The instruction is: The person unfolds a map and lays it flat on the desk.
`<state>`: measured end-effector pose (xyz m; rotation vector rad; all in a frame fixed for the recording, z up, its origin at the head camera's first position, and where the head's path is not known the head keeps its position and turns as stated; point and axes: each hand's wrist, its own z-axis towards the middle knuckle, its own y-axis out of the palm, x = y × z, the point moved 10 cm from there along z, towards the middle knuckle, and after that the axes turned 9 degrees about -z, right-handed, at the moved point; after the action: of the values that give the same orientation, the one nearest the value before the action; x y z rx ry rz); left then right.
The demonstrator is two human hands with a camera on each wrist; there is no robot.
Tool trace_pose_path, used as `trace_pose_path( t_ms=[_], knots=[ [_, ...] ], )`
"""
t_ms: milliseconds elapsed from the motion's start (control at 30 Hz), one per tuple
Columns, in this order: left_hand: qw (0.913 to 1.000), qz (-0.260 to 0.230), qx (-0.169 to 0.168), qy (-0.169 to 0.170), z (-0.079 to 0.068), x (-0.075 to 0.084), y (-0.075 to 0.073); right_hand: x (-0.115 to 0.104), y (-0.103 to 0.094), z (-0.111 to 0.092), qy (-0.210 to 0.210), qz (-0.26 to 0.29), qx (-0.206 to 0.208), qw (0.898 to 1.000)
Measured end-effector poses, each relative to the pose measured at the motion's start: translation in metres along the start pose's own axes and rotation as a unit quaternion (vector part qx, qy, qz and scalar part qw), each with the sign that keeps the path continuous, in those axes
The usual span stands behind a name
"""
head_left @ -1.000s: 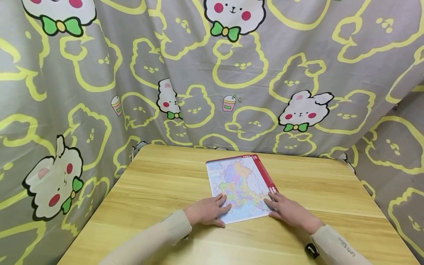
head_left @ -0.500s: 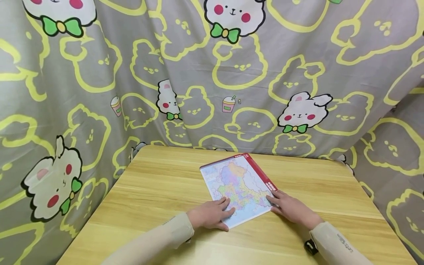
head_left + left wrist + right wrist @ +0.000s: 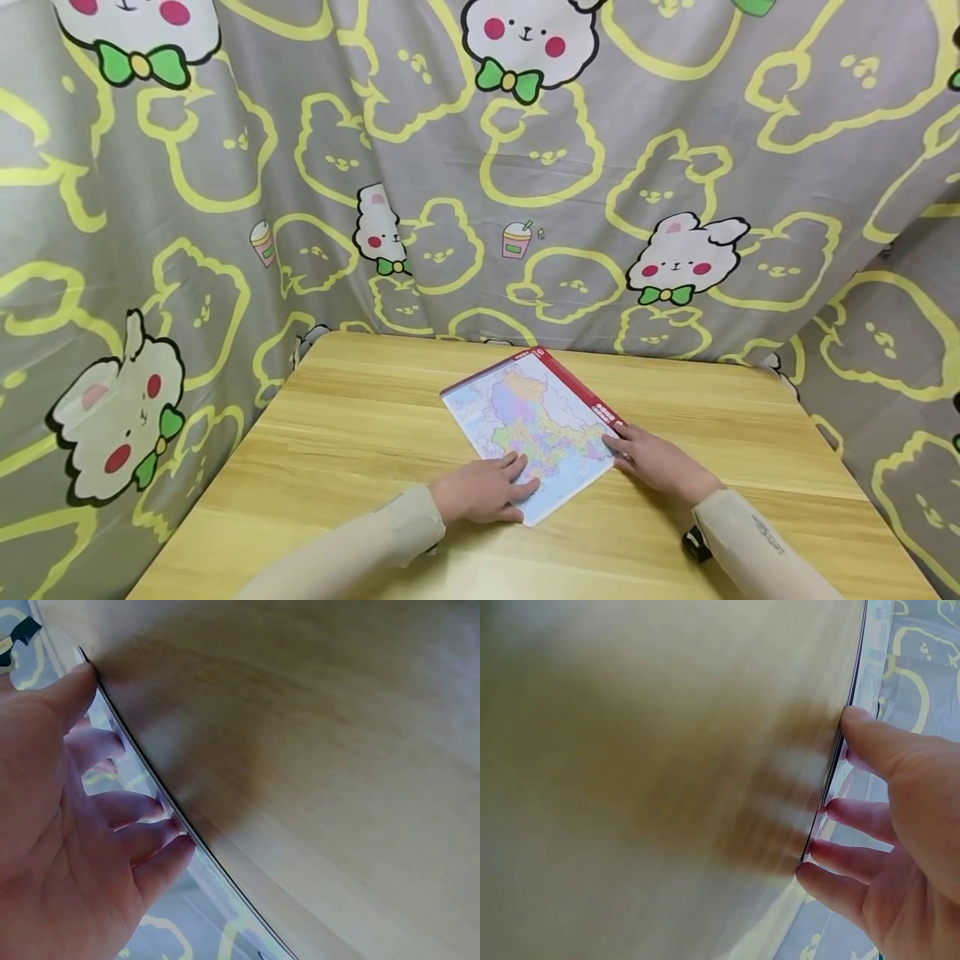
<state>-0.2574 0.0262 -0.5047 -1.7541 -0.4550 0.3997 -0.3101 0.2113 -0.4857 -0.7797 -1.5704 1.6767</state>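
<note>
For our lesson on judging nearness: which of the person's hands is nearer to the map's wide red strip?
Right: the right hand is at the near end of the wide red strip; the left hand rests at the opposite edge of the map.

The map (image 3: 540,433) mixes orange, lilac, green, yellow and pink patches with pale blue and white, and has dark red bands along two edges. The tabletop (image 3: 337,450) is yellowish, streaked wood grain. The grey curtain (image 3: 450,158) bears yellow animal outlines, white red-cheeked animal heads with green bows, and pink cups. Both sleeves (image 3: 375,537) are pale beige.
</note>
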Motion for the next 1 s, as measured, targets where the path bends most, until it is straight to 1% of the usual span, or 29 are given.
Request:
trace_pose_path(
  t_ms=[200, 333, 467, 700, 833, 1000],
  knots=[
    [0.9999, -0.006, -0.008, -0.003, 0.004, 0.001, 0.002, 0.009, 0.004, 0.008, 0.014, -0.006, -0.014, 1.0],
    [0.9999, 0.001, -0.014, -0.006, 0.006, 0.003, 0.002, 0.014, 0.006, 0.011, 0.022, -0.012, -0.019, 1.0],
    [0.9998, 0.001, -0.015, -0.011, 0.007, 0.005, 0.0, 0.016, 0.005, 0.015, 0.017, -0.019, -0.013, 1.0],
    [0.9999, -0.002, -0.007, -0.013, 0.01, 0.007, -0.006, 0.018, -0.001, 0.022, 0.003, -0.026, 0.006, 1.0],
    [0.9998, -0.005, -0.004, -0.016, 0.012, 0.007, -0.008, 0.021, 0.0, 0.027, 0.006, -0.026, -0.001, 1.0],
    [0.9998, -0.003, -0.009, -0.019, 0.016, 0.009, -0.006, 0.024, 0.005, 0.031, 0.004, -0.018, -0.015, 1.0]
  ],
)
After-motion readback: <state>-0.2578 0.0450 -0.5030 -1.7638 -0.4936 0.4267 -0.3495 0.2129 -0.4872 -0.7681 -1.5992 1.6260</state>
